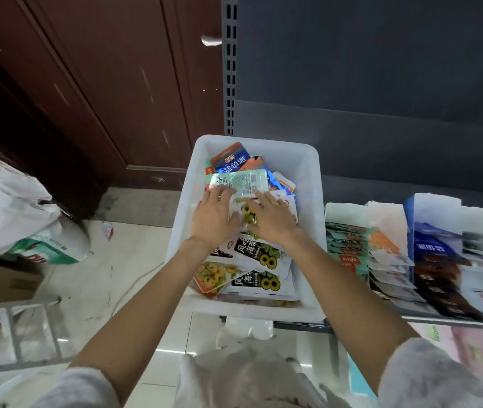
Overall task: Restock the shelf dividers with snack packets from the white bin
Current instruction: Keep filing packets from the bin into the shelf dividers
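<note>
Both hands were down in the white bin (311,184), which sat at the left end of the shelf, dividers (408,231) off at 3 o'clock from it. Left hand (212,217) lay flat, fingers straight and slightly spread, tips touching the pale green packet (238,181) at its 12 o'clock. Right hand (272,220) also flat, fingers reaching toward 10 o'clock across a white packet with green rings (246,214) that showed in the gap between the two hands. No curl or pinch visible on either hand; nothing lifted.

Green packet's long axis ran 9-to-3, crosswise to the fingers. Left hand was nearer it. Ringed packet lay between the palms, about equally near both.

Judgement: sorting or picking stage, grasp not yet made. More black-and-white packets (259,254) lay at 6 o'clock, under the wrists. Carry to the dividers would go rightward, so the right hand suits it.
</note>
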A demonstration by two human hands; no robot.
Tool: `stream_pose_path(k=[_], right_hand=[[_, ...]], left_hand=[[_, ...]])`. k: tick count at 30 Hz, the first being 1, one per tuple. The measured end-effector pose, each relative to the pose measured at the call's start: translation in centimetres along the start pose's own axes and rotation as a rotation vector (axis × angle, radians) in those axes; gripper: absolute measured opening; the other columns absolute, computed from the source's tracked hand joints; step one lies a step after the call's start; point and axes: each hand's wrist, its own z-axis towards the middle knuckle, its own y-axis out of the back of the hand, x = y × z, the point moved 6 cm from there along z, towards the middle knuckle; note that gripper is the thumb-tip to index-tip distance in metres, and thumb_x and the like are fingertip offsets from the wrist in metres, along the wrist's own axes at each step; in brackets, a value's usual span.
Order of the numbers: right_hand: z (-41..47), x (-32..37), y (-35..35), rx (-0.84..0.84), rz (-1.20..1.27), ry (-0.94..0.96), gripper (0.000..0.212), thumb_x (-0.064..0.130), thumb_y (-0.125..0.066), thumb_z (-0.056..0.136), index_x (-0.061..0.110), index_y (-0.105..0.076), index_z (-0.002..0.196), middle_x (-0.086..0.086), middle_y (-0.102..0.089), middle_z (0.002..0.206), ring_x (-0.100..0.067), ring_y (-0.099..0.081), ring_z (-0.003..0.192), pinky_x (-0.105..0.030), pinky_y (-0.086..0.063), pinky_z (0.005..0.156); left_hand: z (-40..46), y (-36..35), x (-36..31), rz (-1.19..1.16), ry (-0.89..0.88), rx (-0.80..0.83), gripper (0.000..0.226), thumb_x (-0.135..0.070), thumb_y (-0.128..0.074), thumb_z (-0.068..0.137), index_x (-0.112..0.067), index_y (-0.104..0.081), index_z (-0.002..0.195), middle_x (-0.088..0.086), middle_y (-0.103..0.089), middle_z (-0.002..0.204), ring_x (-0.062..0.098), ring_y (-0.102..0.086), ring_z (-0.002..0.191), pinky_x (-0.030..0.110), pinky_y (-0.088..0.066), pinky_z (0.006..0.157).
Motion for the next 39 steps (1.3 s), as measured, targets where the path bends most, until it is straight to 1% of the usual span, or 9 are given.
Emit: stream_pose_path(k=[9, 14, 19, 23, 26, 30, 34, 37, 39], right_hand=[[-3.2, 1.1, -1.6, -0.025, 0.091, -0.036, 0.067, 0.053, -0.049, 0.09, 0.03, -0.022, 0.147, 0.002, -0.017, 0.156, -0.023, -0.017, 0.141, -0.041, -0.017, 0.112], [-3.3, 0.9, -1.4, -0.061, 0.096, -0.07, 0.068, 0.053, -0.052, 0.088, 0.027, -0.026, 0.145, 0.002, -0.02, 0.155, -0.022, -0.018, 0.141, -0.041, -0.018, 0.111], [-3.7, 1.0, -1.7, -0.05, 0.104, -0.07, 0.069, 0.054, -0.049, 0.091, 0.027, -0.021, 0.148, 0.003, -0.015, 0.157, -0.023, -0.014, 0.143, -0.041, -0.016, 0.112], [-4.0, 1.1, -1.4, -0.044, 0.129, -0.076, 0.068, 0.051, -0.05, 0.091, 0.028, -0.021, 0.148, 0.003, -0.013, 0.157, -0.022, -0.013, 0.144, -0.041, -0.017, 0.113], [-5.4, 1.3, 0.3, -0.174, 0.368, -0.109, 0.063, 0.043, -0.054, 0.091, 0.026, -0.027, 0.146, 0.0, -0.023, 0.153, -0.023, -0.021, 0.14, -0.039, -0.022, 0.111], [-10.5, 0.7, 5.5, -0.677, 0.807, -0.121, 0.061, 0.031, -0.066, 0.086, 0.022, -0.037, 0.139, 0.0, -0.037, 0.143, -0.016, -0.032, 0.132, -0.032, -0.033, 0.108], [-14.3, 0.6, 9.2, -0.867, 0.186, -0.004, 0.074, 0.03, -0.076, 0.075, 0.026, -0.039, 0.139, -0.008, -0.035, 0.148, -0.024, -0.025, 0.138, -0.037, -0.02, 0.111], [-17.9, -2.1, 10.4, -1.102, 0.123, -0.051, 0.038, 0.02, -0.062, 0.085, 0.018, -0.06, 0.123, -0.004, -0.062, 0.124, -0.019, -0.054, 0.114, -0.035, -0.045, 0.093], [-21.0, -5.0, 11.0, -1.239, 0.242, -0.142, 0.025, 0.012, -0.054, 0.091, 0.013, -0.068, 0.112, -0.002, -0.071, 0.105, -0.012, -0.063, 0.089, -0.022, -0.05, 0.078]], left_hand=[[6.5, -3.2, -0.2, 0.207, -0.075, 0.228, 0.067, -0.029, -0.062, 0.086, -0.017, -0.029, 0.142, 0.006, -0.032, 0.144, 0.026, -0.031, 0.132, 0.043, -0.028, 0.108], [6.3, -3.3, 0.5, 0.316, -0.109, 0.198, 0.036, -0.028, -0.051, 0.092, -0.022, -0.043, 0.126, 0.007, -0.059, 0.113, 0.024, -0.056, 0.102, 0.037, -0.04, 0.094], [6.7, -3.2, 0.8, 0.415, -0.09, 0.26, 0.048, -0.037, -0.06, 0.087, -0.014, -0.043, 0.126, 0.009, -0.052, 0.123, 0.027, -0.043, 0.117, 0.039, -0.037, 0.101], [6.3, -1.5, -0.2, 0.357, -0.088, 0.3, 0.032, -0.031, -0.056, 0.091, -0.015, -0.046, 0.117, 0.009, -0.061, 0.112, 0.027, -0.056, 0.103, 0.036, -0.042, 0.09], [5.7, 3.2, -1.6, 0.16, -0.093, 0.045, 0.017, -0.022, -0.054, 0.091, -0.016, -0.052, 0.107, 0.007, -0.066, 0.102, 0.031, -0.062, 0.089, 0.035, -0.044, 0.074], [3.8, 9.8, -3.1, -0.455, 0.076, -0.276, 0.018, -0.018, -0.064, 0.087, -0.014, -0.06, 0.105, -0.007, -0.062, 0.082, 0.014, -0.061, 0.074, 0.027, -0.048, 0.068], [2.2, 7.7, -6.2, -1.147, 0.319, -0.02, 0.024, -0.013, -0.064, 0.087, -0.004, -0.059, 0.109, 0.008, -0.067, 0.097, 0.015, -0.066, 0.079, 0.021, -0.052, 0.059], [0.7, 5.6, -11.0, -1.332, 0.329, 0.163, 0.018, -0.012, -0.058, 0.091, -0.002, -0.06, 0.106, 0.008, -0.068, 0.097, 0.009, -0.067, 0.073, 0.017, -0.051, 0.059], [0.1, 5.0, -13.9, -1.36, 0.284, 0.21, 0.014, -0.016, -0.05, 0.096, -0.01, -0.062, 0.097, 0.001, -0.068, 0.089, 0.006, -0.067, 0.072, 0.019, -0.053, 0.061]])
